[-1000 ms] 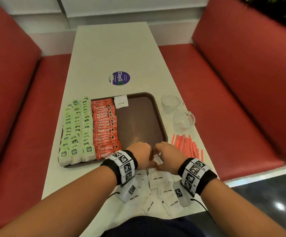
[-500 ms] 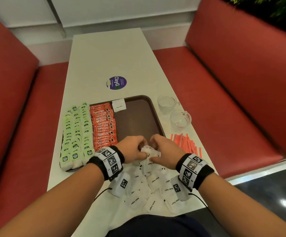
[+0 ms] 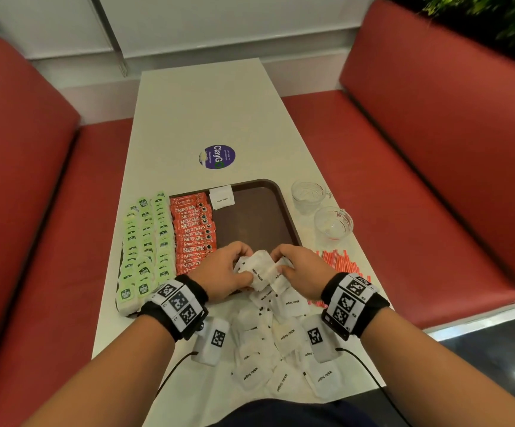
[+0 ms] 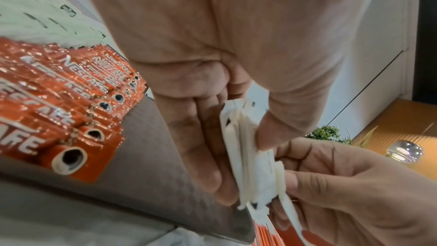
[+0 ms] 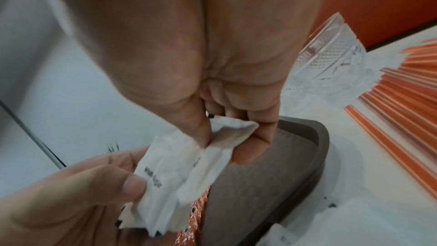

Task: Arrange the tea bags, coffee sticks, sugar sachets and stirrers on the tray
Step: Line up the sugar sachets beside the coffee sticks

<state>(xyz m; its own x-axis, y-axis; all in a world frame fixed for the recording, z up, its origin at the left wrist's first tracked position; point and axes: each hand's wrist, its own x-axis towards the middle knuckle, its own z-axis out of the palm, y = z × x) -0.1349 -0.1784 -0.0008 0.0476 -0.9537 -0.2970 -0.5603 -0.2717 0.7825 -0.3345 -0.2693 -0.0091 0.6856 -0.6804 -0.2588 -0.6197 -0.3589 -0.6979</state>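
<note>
Both hands hold a small stack of white sugar sachets (image 3: 260, 269) over the near edge of the brown tray (image 3: 259, 217). The left hand (image 3: 222, 272) grips it from the left, and the right hand (image 3: 302, 269) pinches it from the right. More sachets (image 3: 280, 343) lie on the table (image 3: 206, 118) near the person.

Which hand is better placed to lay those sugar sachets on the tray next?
Probably the left hand: it grips the sugar sachets as a stack, while the right hand only pinches their edge over the tray.

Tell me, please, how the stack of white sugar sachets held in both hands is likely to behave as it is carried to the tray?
The sugar sachets look soft and creased, so they probably flex. Edges stick out unevenly between the left hand and right hand, so some may slip from the grip. They are likely light.
</note>
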